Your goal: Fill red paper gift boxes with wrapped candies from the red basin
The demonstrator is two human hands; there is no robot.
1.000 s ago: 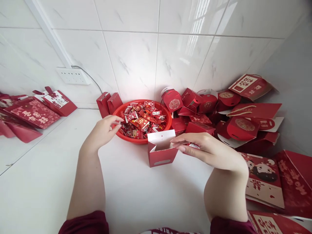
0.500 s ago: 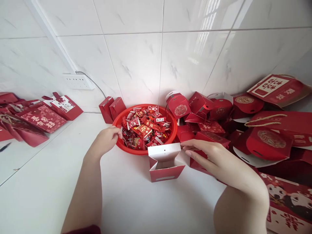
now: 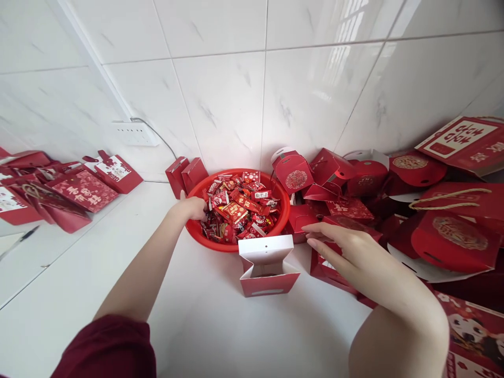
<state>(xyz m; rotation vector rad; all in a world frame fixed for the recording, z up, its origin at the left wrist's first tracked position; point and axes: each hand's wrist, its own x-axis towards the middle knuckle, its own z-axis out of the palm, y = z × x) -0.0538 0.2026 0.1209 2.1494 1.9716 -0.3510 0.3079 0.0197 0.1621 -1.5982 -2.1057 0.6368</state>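
Observation:
An orange-red plastic basket (image 3: 192,240) full of red-wrapped candies (image 3: 236,210) stands near the wall. My left hand (image 3: 192,208) reaches over its left rim into the candies. The thumb sticks up, the other fingers bend down, and their tips are hidden. In front of the basket a red gift box (image 3: 270,284) with a white inside stands upright, its top open and a white flap raised at the back. To the right of this box my right hand (image 3: 346,244) hovers with fingers stretched out, holding nothing and apart from the box.
Red gift boxes (image 3: 452,236) and bags crowd the right side. Two closed red boxes (image 3: 187,176) stand behind the basket. More red bags (image 3: 84,189) lie at the left, near a pen (image 3: 24,236). A power strip (image 3: 134,134) is on the tiled wall.
My left hand has moved right and inward, from the basket's left rim into the candies. My right hand stays beside the gift box, a little farther from it. The view has shifted slightly.

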